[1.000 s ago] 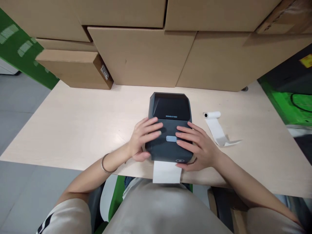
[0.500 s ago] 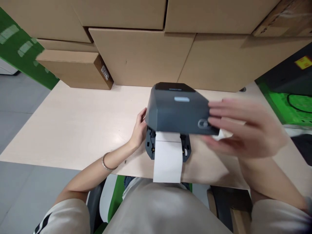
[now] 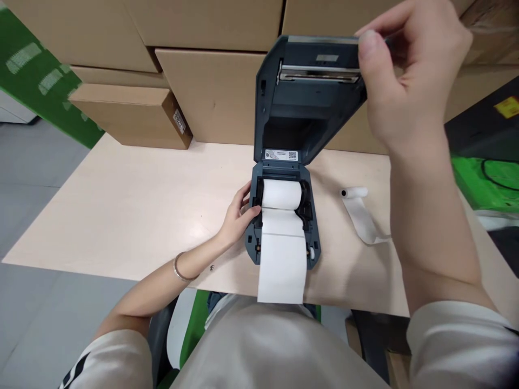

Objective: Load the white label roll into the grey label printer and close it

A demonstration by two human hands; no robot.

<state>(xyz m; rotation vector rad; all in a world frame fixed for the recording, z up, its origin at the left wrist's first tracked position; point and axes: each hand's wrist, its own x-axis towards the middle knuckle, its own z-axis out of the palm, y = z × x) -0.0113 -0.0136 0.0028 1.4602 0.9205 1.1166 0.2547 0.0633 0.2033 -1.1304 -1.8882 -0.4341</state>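
A dark grey label printer [image 3: 251, 237] sits on the table with its lid [image 3: 261, 108] raised nearly upright. Inside lies a white roll of labels [image 3: 282, 193], whose strip [image 3: 282, 270] runs out over the front and past the table edge. My left hand [image 3: 239, 216] grips the printer's left side, thumb over the rim by the roll and fingers along the outer wall. Up at the right, my right hand [image 3: 409, 70] is closed on the lid's top corner, thumb on its inner face. The fingers behind the lid are partly hidden.
To the right of the printer lies a small paper roll [image 3: 357, 192] with a loose curled tail. Cardboard boxes [image 3: 214, 97] stand along the back, a flatter box [image 3: 130, 116] at the left. A tiny object [image 3: 212, 268] rests near the front edge.
The lid has swung up and back with my right hand, uncovering the label roll and the small paper roll. My left thumb now lies over the printer's rim.
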